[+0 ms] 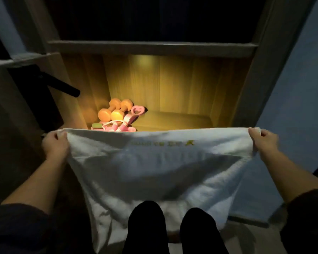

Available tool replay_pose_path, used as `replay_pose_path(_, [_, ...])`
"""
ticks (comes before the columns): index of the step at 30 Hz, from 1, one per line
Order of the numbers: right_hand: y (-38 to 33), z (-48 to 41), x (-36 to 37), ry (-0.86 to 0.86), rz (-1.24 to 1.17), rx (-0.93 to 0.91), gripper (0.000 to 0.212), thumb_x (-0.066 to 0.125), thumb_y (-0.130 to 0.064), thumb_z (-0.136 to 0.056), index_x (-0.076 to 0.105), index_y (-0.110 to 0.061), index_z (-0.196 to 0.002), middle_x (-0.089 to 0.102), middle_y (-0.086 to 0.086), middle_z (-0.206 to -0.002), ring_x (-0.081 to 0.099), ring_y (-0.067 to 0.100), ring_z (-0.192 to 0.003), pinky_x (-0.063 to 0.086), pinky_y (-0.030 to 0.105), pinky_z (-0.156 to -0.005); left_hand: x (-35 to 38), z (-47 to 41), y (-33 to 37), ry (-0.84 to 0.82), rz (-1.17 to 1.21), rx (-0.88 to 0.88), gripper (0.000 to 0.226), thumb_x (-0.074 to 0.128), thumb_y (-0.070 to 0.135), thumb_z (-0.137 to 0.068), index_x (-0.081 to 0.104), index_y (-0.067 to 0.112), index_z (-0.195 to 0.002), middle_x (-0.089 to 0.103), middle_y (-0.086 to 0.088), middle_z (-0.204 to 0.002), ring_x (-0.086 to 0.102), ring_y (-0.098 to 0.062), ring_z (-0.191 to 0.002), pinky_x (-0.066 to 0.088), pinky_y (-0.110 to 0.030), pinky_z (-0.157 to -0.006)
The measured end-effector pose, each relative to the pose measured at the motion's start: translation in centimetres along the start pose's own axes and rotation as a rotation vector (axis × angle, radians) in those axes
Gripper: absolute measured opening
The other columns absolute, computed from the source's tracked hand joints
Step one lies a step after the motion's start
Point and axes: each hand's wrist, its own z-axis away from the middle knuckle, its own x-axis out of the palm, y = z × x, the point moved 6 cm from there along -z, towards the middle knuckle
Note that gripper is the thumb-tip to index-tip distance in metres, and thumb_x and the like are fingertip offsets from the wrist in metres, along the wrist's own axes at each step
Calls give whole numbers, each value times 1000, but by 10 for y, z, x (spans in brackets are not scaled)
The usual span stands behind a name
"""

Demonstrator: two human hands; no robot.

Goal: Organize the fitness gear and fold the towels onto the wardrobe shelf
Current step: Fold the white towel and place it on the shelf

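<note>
A person holds a white towel (160,171) spread before a lit wardrobe shelf (173,118).

Head view: the left hand (55,143) grips the towel's top left corner and the right hand (262,140) grips the top right one. The towel hangs stretched between them, in front of the shelf's edge and down behind two dark feet (147,226). Yellow writing (162,143) near its top hem is too blurred to read. On the shelf's left lie two orange dumbbells (114,110) beside a pink rope (117,126).
</note>
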Motion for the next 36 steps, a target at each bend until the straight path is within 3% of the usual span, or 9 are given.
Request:
replay_pose_path(2, [-14, -8, -14, 38, -25, -34, 29, 66, -41, -85, 70, -12, -84, 61, 5, -77, 56, 22, -78, 46, 32, -67, -2, -5, 15, 21, 15, 34, 27, 49, 28, -100, 61, 12, -119, 61, -13, -113, 57, -31, -106, 47, -43, -86])
replay_pose_path(4, [-32, -13, -20, 69, -44, -75, 37, 64, -38, -88, 64, -4, -74, 52, 4, -66, 49, 18, -72, 37, 31, -59, 2, -2, 29, 53, 38, 40, 28, 47, 26, -100, 61, 10, -118, 61, -17, -116, 57, -33, -107, 47, -43, -94])
replay_pose_path(7, [-56, -15, -32, 115, -78, -97, 43, 62, -33, -92, 61, 8, -80, 48, 11, -73, 43, 19, -72, 33, 32, -63, 12, 3, 50, 72, 39, 44, 34, 42, 25, -102, 59, 3, -123, 58, -23, -122, 53, -40, -114, 42, -47, -102])
replay_pose_path(11, [-77, -14, -54, 201, -71, -148, 36, 58, -32, -95, 53, -2, -75, 46, 13, -74, 40, 21, -72, 32, 34, -64, 17, 1, 84, 87, 56, 106, 36, 40, 23, -103, 57, 0, -124, 57, -25, -127, 51, -41, -119, 39, -45, -105])
replay_pose_path(17, [-105, -8, -56, 222, -38, -207, 28, 53, -35, -97, 56, -10, -85, 56, 8, -83, 49, 22, -78, 36, 31, -69, 28, 2, 135, 98, 127, 249, 21, 45, 24, -99, 58, 10, -108, 58, -15, -106, 56, -33, -109, 43, -37, -93])
replay_pose_path(21, [-102, -9, -68, 284, 6, -168, 26, 53, -38, -97, 55, -15, -86, 56, 5, -86, 50, 24, -79, 36, 31, -73, 19, -14, 124, 191, 148, 174, 27, 47, 24, -99, 60, 7, -116, 62, -18, -118, 58, -32, -112, 42, -36, -100])
replay_pose_path(23, [-103, -12, -75, 304, 53, -167, 23, 53, -39, -96, 55, -18, -88, 56, 4, -88, 50, 25, -80, 36, 31, -75, 15, -20, 116, 205, 179, 150, 25, 47, 25, -98, 60, 10, -114, 63, -14, -113, 59, -31, -112, 42, -37, -102])
replay_pose_path(32, [-93, -22, -72, 249, 136, -114, 30, 53, -44, -95, 63, -16, -100, 66, 15, -106, 51, 29, -83, 39, 35, -78, 15, -11, 108, 122, 65, 176, 17, 42, 28, -97, 54, 16, -100, 60, -18, -112, 55, -33, -101, 43, -41, -93])
replay_pose_path(36, [-103, -19, -57, 276, -31, 13, 35, 52, -40, -98, 64, -8, -108, 65, 16, -114, 59, 35, -97, 40, 35, -79, 30, 0, 131, 47, 19, 263, 22, 38, 27, -102, 50, 14, -115, 54, -13, -108, 52, -31, -102, 38, -39, -85])
